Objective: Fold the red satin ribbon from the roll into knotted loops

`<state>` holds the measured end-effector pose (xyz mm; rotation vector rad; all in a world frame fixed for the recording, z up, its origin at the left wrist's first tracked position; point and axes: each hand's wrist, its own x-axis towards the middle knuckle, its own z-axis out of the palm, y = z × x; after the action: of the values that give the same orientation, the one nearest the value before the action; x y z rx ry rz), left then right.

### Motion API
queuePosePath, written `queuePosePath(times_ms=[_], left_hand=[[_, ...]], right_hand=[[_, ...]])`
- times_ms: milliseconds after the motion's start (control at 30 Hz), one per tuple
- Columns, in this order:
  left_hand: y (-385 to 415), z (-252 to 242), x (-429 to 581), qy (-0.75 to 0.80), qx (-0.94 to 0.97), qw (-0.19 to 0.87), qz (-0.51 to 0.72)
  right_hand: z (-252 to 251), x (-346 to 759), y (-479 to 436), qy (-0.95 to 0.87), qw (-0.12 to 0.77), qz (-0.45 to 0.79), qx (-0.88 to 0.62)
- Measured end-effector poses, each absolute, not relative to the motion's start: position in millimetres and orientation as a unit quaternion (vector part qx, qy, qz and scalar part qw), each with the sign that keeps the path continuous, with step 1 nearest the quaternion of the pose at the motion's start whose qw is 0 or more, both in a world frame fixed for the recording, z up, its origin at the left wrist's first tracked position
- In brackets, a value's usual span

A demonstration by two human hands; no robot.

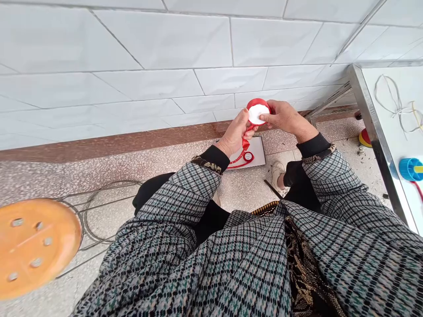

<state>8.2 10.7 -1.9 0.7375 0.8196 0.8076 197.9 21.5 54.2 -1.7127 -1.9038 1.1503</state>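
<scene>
Both hands are raised in front of me around a roll of red ribbon (pixel 256 113) with a white round face. My left hand (pixel 235 132) grips its lower left edge, thumb up along the rim. My right hand (pixel 284 117) is closed on the right side, its thumb pressed on the white face. From beneath my left hand a red strip (pixel 245 144) hangs down into a shallow white tray (pixel 259 152) on the floor. In that tray lies a smaller red coil (pixel 248 156) with a white centre. My left hand and wrist hide part of the tray.
A white tiled wall (pixel 158 44) rises ahead. On the left stands a round orange stool (pixel 29 246) with holes. To the right is a metal-edged table (pixel 376 119) bearing a loose white cord (pixel 398 108) and a blue plastic spool (pixel 410 169). A dark stick (pixel 272 189) lies by my shoe.
</scene>
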Motion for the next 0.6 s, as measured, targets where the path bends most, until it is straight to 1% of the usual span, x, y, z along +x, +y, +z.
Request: queuePosePath(times_ms=[67, 167, 233, 400, 600], left_hand=[[12, 0, 8, 0.392, 0.365, 0.751, 0.386], [13, 1, 9, 0.401, 0.367, 0.741, 0.394], [14, 1, 9, 0.398, 0.357, 0.750, 0.389], [13, 4, 4, 0.375, 0.317, 0.785, 0.377], [6, 14, 6, 0.353, 0.267, 0.821, 0.362]], right_hand=[[53, 196, 22, -0.669, 0.173, 0.393, -0.607], [49, 194, 23, -0.643, 0.202, 0.408, -0.616], [48, 195, 23, -0.629, 0.217, 0.431, -0.609], [55, 206, 21, -0.654, 0.214, 0.497, -0.529], [59, 200, 18, -0.703, 0.247, 0.472, -0.471]])
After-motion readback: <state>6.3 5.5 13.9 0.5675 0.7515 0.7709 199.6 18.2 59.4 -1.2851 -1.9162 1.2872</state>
